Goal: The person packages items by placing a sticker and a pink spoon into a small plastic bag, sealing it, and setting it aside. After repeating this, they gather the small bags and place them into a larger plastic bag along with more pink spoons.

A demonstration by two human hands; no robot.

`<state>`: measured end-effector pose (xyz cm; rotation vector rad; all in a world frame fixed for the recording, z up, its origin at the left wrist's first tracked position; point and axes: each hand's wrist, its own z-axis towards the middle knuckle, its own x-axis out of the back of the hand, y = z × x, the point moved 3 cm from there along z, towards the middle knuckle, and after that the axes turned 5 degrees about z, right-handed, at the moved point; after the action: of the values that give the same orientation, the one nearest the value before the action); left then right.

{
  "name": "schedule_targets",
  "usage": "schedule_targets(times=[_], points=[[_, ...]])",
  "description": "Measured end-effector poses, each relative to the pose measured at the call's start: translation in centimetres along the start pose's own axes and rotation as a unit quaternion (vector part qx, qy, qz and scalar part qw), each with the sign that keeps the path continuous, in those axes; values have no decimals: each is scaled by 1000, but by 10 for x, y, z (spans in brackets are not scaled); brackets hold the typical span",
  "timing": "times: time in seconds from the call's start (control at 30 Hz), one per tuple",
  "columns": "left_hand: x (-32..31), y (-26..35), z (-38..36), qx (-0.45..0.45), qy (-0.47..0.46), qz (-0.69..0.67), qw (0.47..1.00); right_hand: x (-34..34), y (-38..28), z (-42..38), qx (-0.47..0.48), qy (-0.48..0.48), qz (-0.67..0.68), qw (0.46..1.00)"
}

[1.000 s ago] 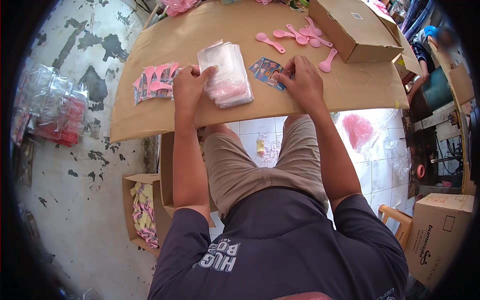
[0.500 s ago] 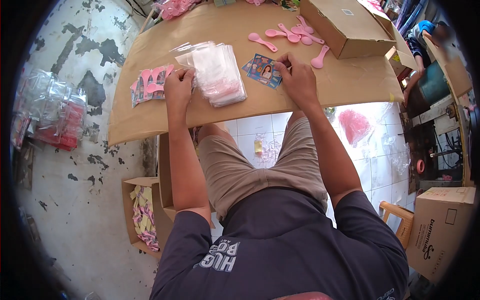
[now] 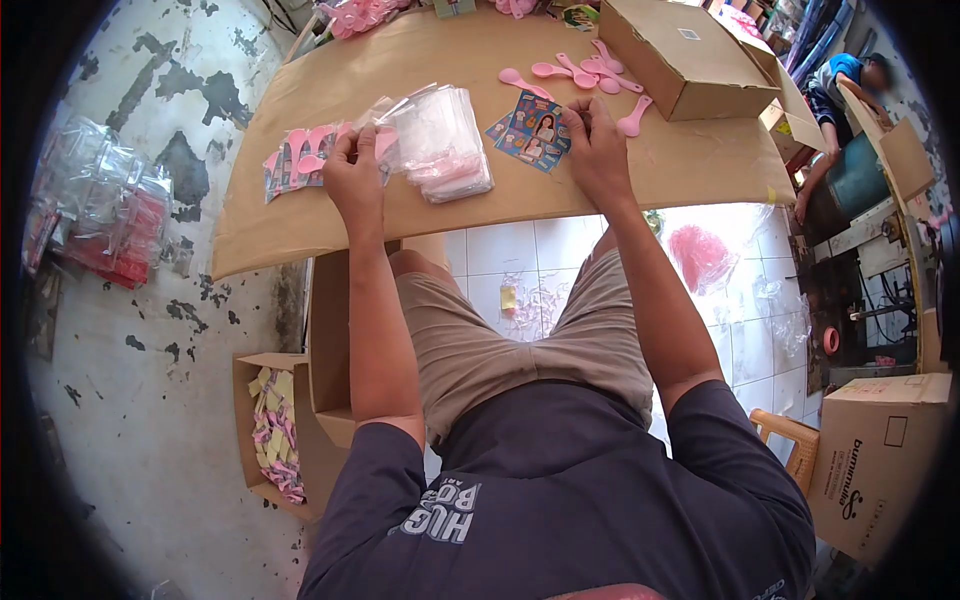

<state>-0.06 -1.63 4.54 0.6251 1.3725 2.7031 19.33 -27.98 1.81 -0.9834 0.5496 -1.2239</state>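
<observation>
My left hand (image 3: 353, 180) is closed in a pinch on a clear plastic bag (image 3: 378, 108) at the left edge of a stack of clear bags (image 3: 440, 140). Just left of it lie packed bags with pink spoons (image 3: 297, 150) and blue cards inside. A bit of pink shows beside my left fingers. On the right, my right hand (image 3: 600, 160) has its thumb and fingers closed on the edge of a blue printed card (image 3: 545, 130) with a portrait on it. Another blue card (image 3: 497, 128) shows beneath. Loose pink spoons (image 3: 580, 72) lie beyond this hand.
A cardboard box (image 3: 690, 60) stands at the back right of the cardboard-covered table (image 3: 700, 165). Pink bundles (image 3: 360, 15) sit at the far edge. Below left is an open box of wrapped pieces (image 3: 277, 430). Another person (image 3: 850, 80) is at the far right.
My left hand has drawn slightly down, and the bag edges by it lie differently. The blue card in my right hand has turned and shifted up a little. The camera view has moved slightly.
</observation>
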Motion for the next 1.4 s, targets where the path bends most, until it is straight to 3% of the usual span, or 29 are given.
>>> schedule_targets(times=[0.13, 0.43, 0.57, 0.67, 0.77, 0.83, 0.87, 0.93, 0.97, 1.07, 1.13, 1.17, 1.23, 1.4], points=[[-5, 5, -5, 70, -35, -210, 975, 0, 1, 1, 26, 5, -11, 1000], [-5, 16, -15, 52, -133, -193, 971, 4, -5, -5, -19, 9, 38, 999], [-1, 6, -19, 62, -131, -169, 975, 1, -8, -1, -47, -2, 99, 994], [2, 4, -24, 42, -88, -74, 992, -12, -14, 7, -66, 10, 168, 983], [0, 4, -29, 66, -103, -36, 992, -50, -40, 3, -32, -35, 182, 982], [-3, 6, -31, 59, -103, -92, 989, -77, -57, -5, -137, -174, 216, 951], [-4, 2, -31, 58, -102, -89, 989, -88, -54, -6, -137, -174, 219, 950], [-2, -6, -31, 76, -53, -170, 981, -107, -50, -9, -79, -210, 29, 974], [1, -9, -30, 75, -50, -168, 982, -108, -49, -8, -78, -212, 31, 974], [18, -15, -36, 200, 13, -413, 888, -99, -55, -10, -61, -207, 66, 974], [25, -6, -41, 221, 12, -464, 858, -84, -60, -12, -136, -164, 272, 938], [27, -1, -44, 241, 11, -512, 824, -78, -61, -15, -137, -166, 272, 938], [26, 9, -53, 251, 16, -519, 817, -61, -64, -24, -118, -83, 334, 931], [20, 34, -75, 278, -12, -542, 793, -34, -70, -73, -135, -115, 238, 955]])
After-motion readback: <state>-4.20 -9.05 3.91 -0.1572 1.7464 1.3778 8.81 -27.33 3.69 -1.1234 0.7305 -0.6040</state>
